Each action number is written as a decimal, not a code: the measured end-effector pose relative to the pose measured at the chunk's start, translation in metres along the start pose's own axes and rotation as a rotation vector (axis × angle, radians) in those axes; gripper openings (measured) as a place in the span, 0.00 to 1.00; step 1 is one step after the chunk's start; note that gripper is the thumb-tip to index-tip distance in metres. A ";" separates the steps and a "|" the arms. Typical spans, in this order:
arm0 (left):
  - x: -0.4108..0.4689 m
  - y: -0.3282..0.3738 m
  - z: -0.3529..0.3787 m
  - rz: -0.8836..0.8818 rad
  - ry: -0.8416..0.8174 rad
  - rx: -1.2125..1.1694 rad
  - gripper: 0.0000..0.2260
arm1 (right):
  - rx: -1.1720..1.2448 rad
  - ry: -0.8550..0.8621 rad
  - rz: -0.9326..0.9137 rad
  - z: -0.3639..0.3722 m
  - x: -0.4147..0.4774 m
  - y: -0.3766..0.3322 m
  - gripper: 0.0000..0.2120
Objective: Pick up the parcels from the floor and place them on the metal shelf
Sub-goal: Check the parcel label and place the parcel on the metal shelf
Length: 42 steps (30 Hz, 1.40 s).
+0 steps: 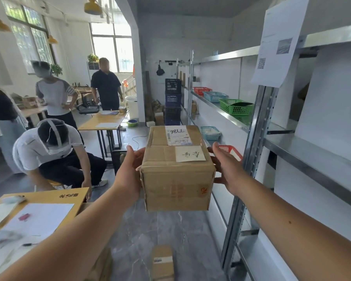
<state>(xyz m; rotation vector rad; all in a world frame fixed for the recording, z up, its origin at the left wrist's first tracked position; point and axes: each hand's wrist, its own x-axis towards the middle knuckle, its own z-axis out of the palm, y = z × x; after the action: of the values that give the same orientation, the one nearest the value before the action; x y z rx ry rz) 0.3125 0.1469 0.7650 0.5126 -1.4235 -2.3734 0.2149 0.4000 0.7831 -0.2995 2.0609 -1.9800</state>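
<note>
— So, where does the job stand?

— One cardboard parcel (pixel 177 169) is off the floor and held up in the air. The left hand (pixel 130 171) presses flat on its left side, and the right hand (pixel 227 169) on its right side, fingers spread. It is squeezed between the palms rather than hooked from under.

— Is it on the metal shelf (pixel 312 151) yet?

— No. The shelf stands to the right of the right hand, just beyond it, and the bare boards there carry no parcel that I can see.

— Anything left on the ground?

— Yes, a smaller parcel (pixel 162 260) lies on the floor below the hands, between the forearms. I judge the work barely begun: this box wants setting down, then that one fetching.
</note>
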 end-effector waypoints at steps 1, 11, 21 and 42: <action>-0.004 0.001 -0.004 0.006 -0.005 -0.024 0.29 | -0.008 -0.002 0.004 0.004 -0.005 0.001 0.25; -0.027 0.013 -0.022 0.039 -0.011 -0.037 0.26 | -0.050 -0.007 -0.072 0.023 -0.034 0.002 0.12; -0.027 0.026 -0.022 0.071 -0.043 0.008 0.23 | -0.066 -0.028 -0.179 0.029 -0.028 0.004 0.22; -0.012 0.053 -0.040 -0.090 0.092 -0.112 0.30 | -0.379 -0.120 -0.307 0.043 -0.022 -0.041 0.33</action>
<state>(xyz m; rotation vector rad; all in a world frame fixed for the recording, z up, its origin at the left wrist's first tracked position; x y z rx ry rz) 0.3466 0.0983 0.7961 0.6590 -1.2447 -2.4487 0.2480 0.3652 0.8235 -0.8340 2.4169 -1.6523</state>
